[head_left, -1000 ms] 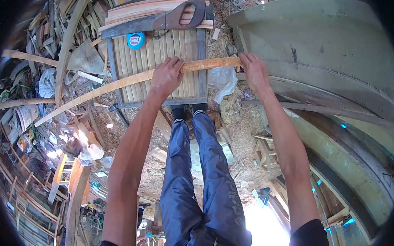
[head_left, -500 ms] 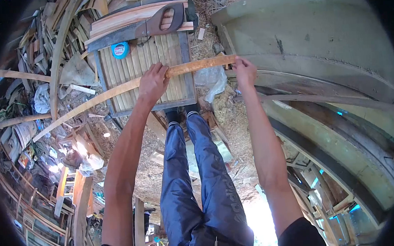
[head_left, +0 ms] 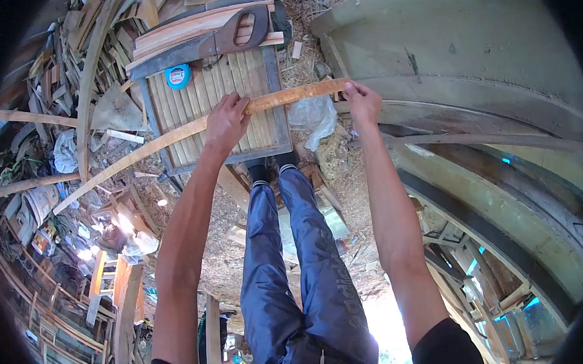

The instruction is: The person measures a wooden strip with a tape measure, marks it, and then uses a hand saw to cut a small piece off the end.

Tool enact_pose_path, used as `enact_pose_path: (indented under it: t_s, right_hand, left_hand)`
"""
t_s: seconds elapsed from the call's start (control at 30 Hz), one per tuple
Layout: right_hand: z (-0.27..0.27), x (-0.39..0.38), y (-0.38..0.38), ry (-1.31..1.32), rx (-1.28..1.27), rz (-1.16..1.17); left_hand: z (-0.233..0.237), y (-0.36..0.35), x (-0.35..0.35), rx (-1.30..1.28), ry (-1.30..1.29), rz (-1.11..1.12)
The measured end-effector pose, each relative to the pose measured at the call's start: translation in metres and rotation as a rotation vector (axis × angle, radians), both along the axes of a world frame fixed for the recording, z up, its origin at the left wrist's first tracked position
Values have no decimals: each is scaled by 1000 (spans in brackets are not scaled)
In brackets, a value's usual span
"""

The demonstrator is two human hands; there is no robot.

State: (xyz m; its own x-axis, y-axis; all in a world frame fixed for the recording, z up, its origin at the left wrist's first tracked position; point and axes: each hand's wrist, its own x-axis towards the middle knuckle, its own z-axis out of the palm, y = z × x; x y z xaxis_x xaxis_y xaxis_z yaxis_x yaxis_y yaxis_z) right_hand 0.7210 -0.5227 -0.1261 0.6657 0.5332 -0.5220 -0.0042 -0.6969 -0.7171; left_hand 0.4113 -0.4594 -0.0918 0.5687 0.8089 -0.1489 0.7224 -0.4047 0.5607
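Note:
A long, thin wooden strip (head_left: 151,146) stretches from the lower left up to the right, across a slatted wooden panel (head_left: 204,150). My left hand (head_left: 228,123) is closed over the strip near its middle, above the panel. At the strip's right end, the fingers of my right hand (head_left: 362,103) pinch the tip. On the panel's far part lie a handsaw (head_left: 208,43) with a brown handle and several pale wooden strips (head_left: 191,30). A round blue tape measure (head_left: 178,76) sits just below the saw blade.
A large greenish boat-like hull (head_left: 489,46) curves along the right side. Scrap wood (head_left: 55,76) is heaped at the left, beside a long curved timber (head_left: 88,80). A crumpled clear plastic bag (head_left: 318,118) lies right of the panel on the shaving-strewn ground (head_left: 216,252).
Both hands keep their hold on the wooden strip, which has hardly moved. The view has shifted very slightly.

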Motion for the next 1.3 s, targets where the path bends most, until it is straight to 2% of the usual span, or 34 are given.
enact_pose_path:
  t_s: [0.13, 0.33, 0.4, 0.7, 1.0, 1.3]
  right_hand:
    - [10, 2, 3, 96, 35, -38]
    - [12, -3, 6, -14, 18, 84]
    - [14, -2, 8, 149, 67, -14]
    - [41, -11, 23, 279, 33, -76]
    - [60, -17, 25, 282, 218, -60]
    - [82, -24, 31, 203, 269, 22]
  left_hand:
    - [0, 2, -1, -16, -16, -15]
    - [1, 2, -1, -25, -1, -14]
    - [2, 2, 1, -65, 28, -6]
    - [5, -5, -2, 41, -8, 70]
    - [11, 1, -8, 42, -102, 79]
    - [27, 2, -12, 55, -153, 102]
